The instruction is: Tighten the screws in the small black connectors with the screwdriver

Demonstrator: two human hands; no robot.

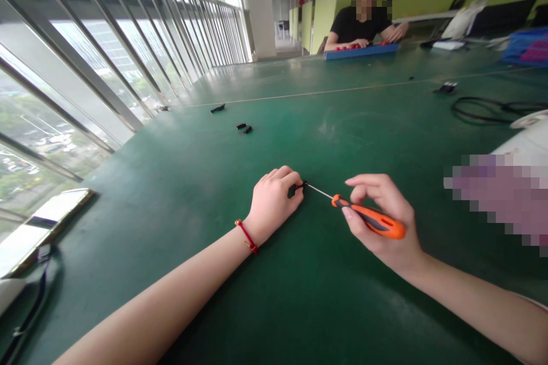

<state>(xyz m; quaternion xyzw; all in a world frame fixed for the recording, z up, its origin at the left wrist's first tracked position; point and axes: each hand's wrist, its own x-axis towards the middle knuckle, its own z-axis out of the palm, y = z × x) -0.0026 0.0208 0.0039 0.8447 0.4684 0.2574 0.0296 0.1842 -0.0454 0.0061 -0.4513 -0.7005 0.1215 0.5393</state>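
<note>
Between the thumb and fingers of my left hand point(276, 199) is a small black part point(295, 189), pinched close to the table top. Most of that part is hidden by my fingers, and I cannot make out its kind. My right hand point(389, 222) is closed round an orange and black screwdriver point(372, 219), its index finger raised off the handle. The thin metal shaft points left, and its tip meets the black part. A red cord bracelet circles my left wrist.
Several small black pieces point(245, 128) lie farther back on the green table point(299, 142). A phone point(47, 228) and a cable are at the left edge, beside a metal railing. Black cable loops point(483, 108) lie at right. Across the table sits a person with a blue tray point(362, 52).
</note>
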